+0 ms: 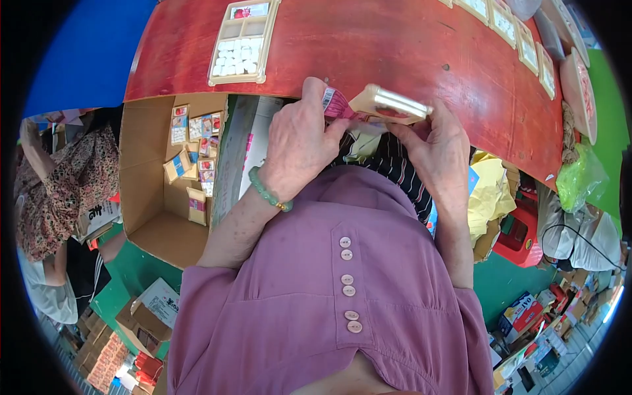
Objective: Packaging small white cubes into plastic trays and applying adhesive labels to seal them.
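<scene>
Over the table's near edge, my right hand (440,148) grips one end of a cream plastic box (378,104), tilted so that its side faces me. My left hand (299,135) pinches a pink printed wrapper (336,104) with a barcode. That wrapper meets the box's left end, but whether it goes around it I cannot tell. A bit of clear film shows below the box, between the hands. On the red table (342,39), a cream tray (239,56) lies beyond my left hand, holding small white pieces, divided sections and a printed card.
An open cardboard box (146,197) at the left holds several wrapped packs. More cream trays (503,27) line the table's far right, near a white tub (579,95) of pink items. A red stool (523,230) and yellow paper (490,194) are at right. Another person's sleeve (59,191) shows at far left.
</scene>
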`<state>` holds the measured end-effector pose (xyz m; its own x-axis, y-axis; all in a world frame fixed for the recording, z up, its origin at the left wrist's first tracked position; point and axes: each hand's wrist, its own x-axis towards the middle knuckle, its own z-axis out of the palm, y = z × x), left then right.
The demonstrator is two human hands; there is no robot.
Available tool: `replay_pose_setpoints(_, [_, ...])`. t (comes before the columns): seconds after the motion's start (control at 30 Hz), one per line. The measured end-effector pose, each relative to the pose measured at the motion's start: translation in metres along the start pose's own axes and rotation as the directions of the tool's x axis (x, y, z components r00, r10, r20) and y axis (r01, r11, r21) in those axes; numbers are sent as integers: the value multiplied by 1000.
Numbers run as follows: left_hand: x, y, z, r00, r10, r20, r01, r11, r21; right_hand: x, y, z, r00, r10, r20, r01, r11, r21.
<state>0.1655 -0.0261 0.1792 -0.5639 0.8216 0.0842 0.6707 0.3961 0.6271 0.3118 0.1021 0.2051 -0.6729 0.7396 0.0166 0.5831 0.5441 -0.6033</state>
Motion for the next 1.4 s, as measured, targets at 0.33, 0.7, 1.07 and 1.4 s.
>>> replay_pose_setpoints(0.33, [0,3,9,992,-38,-123,18,988,-156,2,14,3,998,-63,23,54,954,296])
replay_pose_setpoints(0.7, [4,5,2,993,-113,-41,86,905,-417,7,28,-6,940,-204,273,-94,615,783])
replay_pose_setpoints(1.07, [-6,14,-12,976,18,219,181,500,-847,-7,41,-18,865,-282,415,-308,355,883])
replay_pose_setpoints(1.4, [-11,8,10,943,-5,332,331,87,-940,-15,52,-11,882,-186,433,-378,268,886])
